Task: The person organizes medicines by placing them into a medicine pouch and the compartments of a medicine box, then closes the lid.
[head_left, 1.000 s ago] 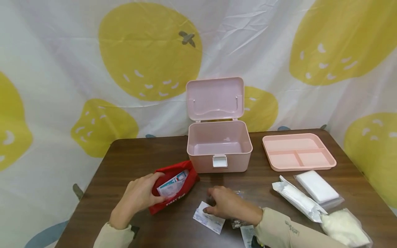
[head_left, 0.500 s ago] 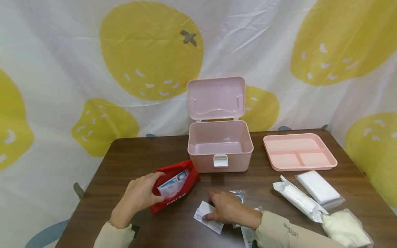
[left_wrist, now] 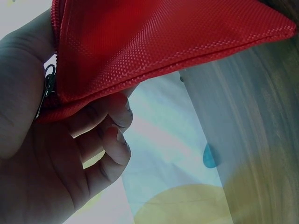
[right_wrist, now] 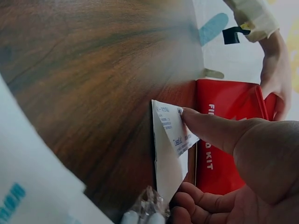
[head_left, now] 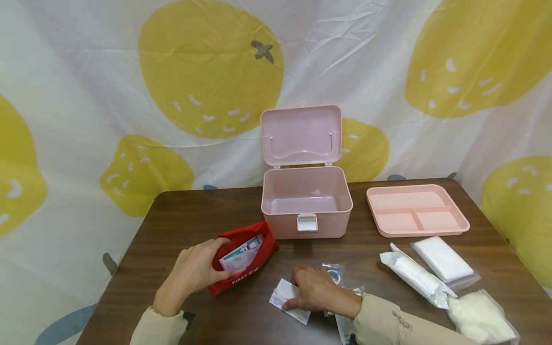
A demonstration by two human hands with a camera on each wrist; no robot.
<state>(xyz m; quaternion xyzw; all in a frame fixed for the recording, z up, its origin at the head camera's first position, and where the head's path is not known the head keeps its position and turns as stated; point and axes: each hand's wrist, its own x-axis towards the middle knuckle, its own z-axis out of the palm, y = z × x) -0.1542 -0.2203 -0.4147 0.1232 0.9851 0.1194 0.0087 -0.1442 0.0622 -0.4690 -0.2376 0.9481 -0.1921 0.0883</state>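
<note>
My left hand (head_left: 191, 273) grips the rim of a red first aid pouch (head_left: 261, 262), thumb at the near side and fingers at the far side. The pouch gapes open, with white and blue flat packets (head_left: 239, 261) inside. In the left wrist view, fingers curl under the red fabric (left_wrist: 154, 42) beside its zipper pull (left_wrist: 48, 84). To the right, my right hand (head_left: 316, 289) pinches a white printed paper packet (right_wrist: 169, 154) lying at the tabletop. The right wrist view shows the thumb on its printed face and one edge bent up; fingertips are partly hidden behind it.
Behind the pouch stands an open pink box (head_left: 307, 225), lid raised. A pink divided tray (head_left: 414, 209) lies at the right. Wrapped white rolls and pads (head_left: 416, 278) and a bagged cream bundle (head_left: 480, 316) lie nearer. Small clear packets (head_left: 334, 274) surround the right forearm.
My right hand has shifted slightly and settled on the white packet, with more of a clear packet showing behind it. The left hand and pouch stay in place.
</note>
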